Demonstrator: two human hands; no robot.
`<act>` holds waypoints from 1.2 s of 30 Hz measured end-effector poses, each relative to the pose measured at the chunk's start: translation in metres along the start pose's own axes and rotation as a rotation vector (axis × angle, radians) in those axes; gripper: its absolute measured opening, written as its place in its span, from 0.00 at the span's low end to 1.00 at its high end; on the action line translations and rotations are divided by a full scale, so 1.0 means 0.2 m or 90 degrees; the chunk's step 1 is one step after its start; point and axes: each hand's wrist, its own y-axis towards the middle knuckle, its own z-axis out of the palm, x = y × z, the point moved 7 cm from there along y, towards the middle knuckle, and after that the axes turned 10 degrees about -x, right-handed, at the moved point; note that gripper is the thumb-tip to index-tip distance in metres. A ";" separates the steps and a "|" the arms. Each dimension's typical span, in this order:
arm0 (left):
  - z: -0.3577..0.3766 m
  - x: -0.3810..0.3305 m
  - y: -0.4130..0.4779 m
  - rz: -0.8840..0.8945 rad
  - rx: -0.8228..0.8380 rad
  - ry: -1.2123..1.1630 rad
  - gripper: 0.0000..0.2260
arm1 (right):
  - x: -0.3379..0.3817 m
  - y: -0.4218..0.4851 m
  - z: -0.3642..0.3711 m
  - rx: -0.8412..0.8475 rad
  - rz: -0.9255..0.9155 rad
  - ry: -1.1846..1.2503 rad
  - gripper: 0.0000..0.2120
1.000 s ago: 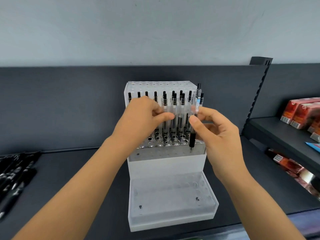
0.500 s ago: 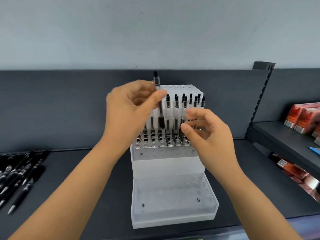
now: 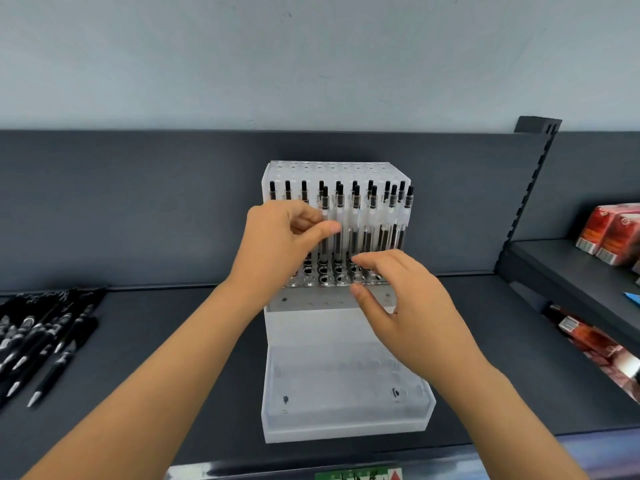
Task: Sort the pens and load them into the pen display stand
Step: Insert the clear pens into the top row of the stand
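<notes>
A person's left hand (image 3: 287,237) is pinching a clear pen (image 3: 324,206) between thumb and fingers. It is holding the pen upright, tip down, at the left end of the front row on the middle tier of the pen stand (image 3: 346,426). The right hand (image 3: 412,313), fingers loosely spread and holding nothing, is hovering just in front of that tier. Half a second earlier the pen was raised above the row; now it is standing level with its neighbours, and the right hand is lower.
</notes>
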 end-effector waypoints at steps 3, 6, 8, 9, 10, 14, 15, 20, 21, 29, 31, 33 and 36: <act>-0.04 0.00 -0.07 0.034 0.047 0.145 0.19 | 0.05 -0.01 0.01 -0.020 -0.066 -0.079 0.17; -0.19 -0.05 -0.19 0.206 0.008 0.300 0.23 | 0.17 0.00 0.03 -0.095 -0.155 -0.066 0.16; -0.32 -0.02 -0.27 0.252 0.003 0.392 0.24 | 0.28 0.01 0.06 -0.128 -0.199 0.025 0.15; -0.40 0.03 -0.30 0.230 0.015 0.423 0.25 | 0.35 0.02 0.09 -0.133 -0.213 0.068 0.15; -0.49 0.09 -0.32 0.184 0.034 0.443 0.27 | 0.42 0.03 0.13 -0.131 -0.220 0.099 0.15; -0.90 0.36 -0.39 0.043 0.053 0.567 0.36 | 0.73 0.03 0.38 -0.077 -0.208 0.155 0.18; -1.01 0.42 -0.40 0.019 0.048 0.602 0.37 | 0.81 0.02 0.45 -0.063 -0.205 0.168 0.17; -1.57 0.85 -0.52 -0.099 0.109 0.635 0.44 | 1.31 -0.05 0.84 0.005 -0.178 0.214 0.15; -1.69 0.94 -0.54 -0.112 0.120 0.638 0.45 | 1.42 -0.07 0.93 0.030 -0.158 0.243 0.15; -2.42 1.55 -0.49 -0.149 0.195 0.659 0.39 | 2.08 -0.10 1.65 0.166 0.079 0.355 0.13; -2.53 1.67 -0.44 -0.152 0.205 0.659 0.38 | 2.17 -0.07 1.79 0.191 0.096 0.311 0.14; -2.60 1.78 -0.40 -0.150 0.201 0.661 0.37 | 2.24 -0.04 1.93 0.231 0.104 0.263 0.14; -2.67 1.96 -0.35 -0.170 0.207 0.658 0.36 | 2.31 0.03 2.17 0.284 0.112 0.186 0.14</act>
